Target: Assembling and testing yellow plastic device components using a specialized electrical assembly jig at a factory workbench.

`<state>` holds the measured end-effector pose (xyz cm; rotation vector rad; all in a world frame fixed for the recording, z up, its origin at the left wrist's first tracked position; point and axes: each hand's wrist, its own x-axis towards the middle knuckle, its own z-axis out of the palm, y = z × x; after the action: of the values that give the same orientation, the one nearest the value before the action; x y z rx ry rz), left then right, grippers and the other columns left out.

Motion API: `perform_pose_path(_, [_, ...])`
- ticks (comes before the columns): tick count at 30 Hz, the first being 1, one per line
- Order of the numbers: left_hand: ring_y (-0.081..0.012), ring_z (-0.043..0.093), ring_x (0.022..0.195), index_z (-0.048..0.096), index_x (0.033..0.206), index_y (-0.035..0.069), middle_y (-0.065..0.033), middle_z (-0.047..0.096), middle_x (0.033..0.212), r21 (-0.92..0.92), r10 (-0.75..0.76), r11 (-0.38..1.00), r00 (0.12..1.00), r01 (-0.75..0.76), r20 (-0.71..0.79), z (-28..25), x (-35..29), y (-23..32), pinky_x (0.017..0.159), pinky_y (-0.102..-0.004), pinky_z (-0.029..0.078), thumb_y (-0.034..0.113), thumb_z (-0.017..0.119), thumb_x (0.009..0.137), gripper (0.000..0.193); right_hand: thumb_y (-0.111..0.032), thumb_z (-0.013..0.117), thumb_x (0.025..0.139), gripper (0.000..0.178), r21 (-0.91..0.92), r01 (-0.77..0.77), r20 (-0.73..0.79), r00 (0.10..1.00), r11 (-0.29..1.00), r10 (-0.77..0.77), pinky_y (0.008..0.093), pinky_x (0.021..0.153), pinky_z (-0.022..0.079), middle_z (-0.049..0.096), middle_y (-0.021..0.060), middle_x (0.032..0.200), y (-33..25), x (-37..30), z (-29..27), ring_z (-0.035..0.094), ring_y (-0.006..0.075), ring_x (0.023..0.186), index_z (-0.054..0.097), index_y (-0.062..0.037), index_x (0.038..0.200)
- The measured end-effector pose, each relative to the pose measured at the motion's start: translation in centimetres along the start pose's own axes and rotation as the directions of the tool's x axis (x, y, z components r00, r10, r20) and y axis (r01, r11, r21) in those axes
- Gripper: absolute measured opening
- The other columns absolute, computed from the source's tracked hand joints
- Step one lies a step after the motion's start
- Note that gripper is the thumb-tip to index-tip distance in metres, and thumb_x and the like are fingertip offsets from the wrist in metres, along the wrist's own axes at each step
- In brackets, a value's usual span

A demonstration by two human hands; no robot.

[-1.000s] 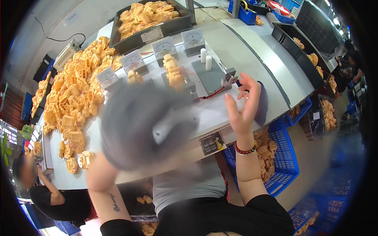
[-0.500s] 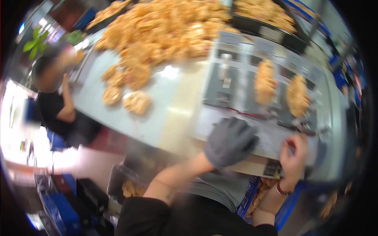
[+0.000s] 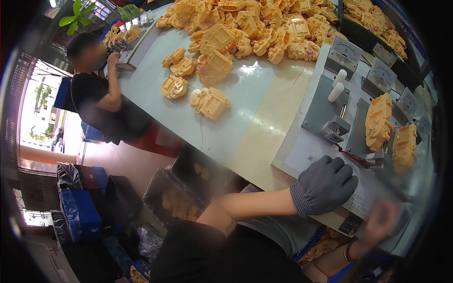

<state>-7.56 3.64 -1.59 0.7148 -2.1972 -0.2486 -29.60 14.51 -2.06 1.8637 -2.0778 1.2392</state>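
Observation:
My left hand [image 3: 325, 186], in a grey glove, rests palm down near the front edge of the white test board [image 3: 302, 162]. Its fingers are bent and a little apart, with nothing seen in them. To its right, my bare right hand [image 3: 383, 219] is smeared by motion over the board's near edge, so its fingers cannot be read. Beyond the hands, one yellow-orange plastic housing [image 3: 379, 121] sits on a grey fixture, and a second housing [image 3: 404, 145] sits farther right. The left fixture [image 3: 323, 106] holds no housing and carries two white pegs [image 3: 336, 92].
Dial meters [image 3: 346, 52] stand behind the fixtures. A heap of housings [image 3: 255, 28] covers the far table, with several loose ones [image 3: 210, 103] nearer. A black crate [image 3: 377, 28] of housings stands far right. Another person [image 3: 96, 89] sits at left. Bins [image 3: 80, 214] stand lower left.
The view has swung left, so table and board appear farther right. My left hand stays at the board's front edge with its fingers more bent. My right hand is now blurred.

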Motion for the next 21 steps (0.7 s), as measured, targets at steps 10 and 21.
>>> perform_pose_path(10, [-0.0212, 0.052, 0.068, 0.057, 0.086, 0.010, -0.0033, 0.049, 0.075, -0.018, 0.000, 1.000, 1.000, 0.000, 0.011, -0.03, 0.06, 0.08, 0.058, -0.0335, 0.041, 0.021, 0.068, 0.071, 0.022, 0.001, 0.060, 0.080, 0.006, -0.027, 0.028, 0.007, 1.000, 0.999, -0.028, 0.0283, 0.069, 0.037, 0.048, 0.0102, 0.081, -0.08, 0.11, -0.76, 0.047, 0.0216, 0.077, 0.056, 0.0021, 0.084])
perform_pose_path(21, [-0.0219, 0.052, 0.068, 0.057, 0.087, 0.010, -0.0036, 0.049, 0.075, -0.044, -0.005, 0.999, 0.999, 0.007, 0.035, -0.15, 0.06, 0.05, 0.059, -0.0341, 0.041, 0.022, 0.068, 0.071, 0.023, 0.000, 0.061, 0.081, 0.007, -0.006, 0.012, 0.037, 0.999, 1.000, -0.011, 0.0272, 0.070, 0.037, 0.048, 0.0097, 0.084, 0.34, -0.24, -1.04, 0.048, 0.0209, 0.079, 0.056, 0.0013, 0.086])
